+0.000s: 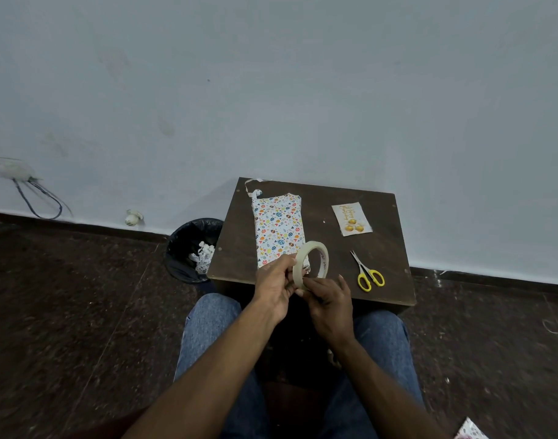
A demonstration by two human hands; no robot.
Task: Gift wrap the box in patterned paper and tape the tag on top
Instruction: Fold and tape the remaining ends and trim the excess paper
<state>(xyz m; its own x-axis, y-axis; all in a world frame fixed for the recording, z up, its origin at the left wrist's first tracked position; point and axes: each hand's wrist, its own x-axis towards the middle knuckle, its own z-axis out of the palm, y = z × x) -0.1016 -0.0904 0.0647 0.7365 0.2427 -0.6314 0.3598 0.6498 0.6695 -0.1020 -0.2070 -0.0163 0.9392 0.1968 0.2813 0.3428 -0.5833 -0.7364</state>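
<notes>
The box lies wrapped in patterned paper on the table, left of centre. The tag, near the far right corner, is not yet taped on. At the near edge, the left hand and right hand grip the tape.

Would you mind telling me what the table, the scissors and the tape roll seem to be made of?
Table: likely laminated board, matte dark brown, with screw heads along its edges. Scissors: shiny metal blades, glossy yellow handles, probably plastic. Tape roll: pale, translucent-looking tape on a printed inner ring, probably card.
</notes>
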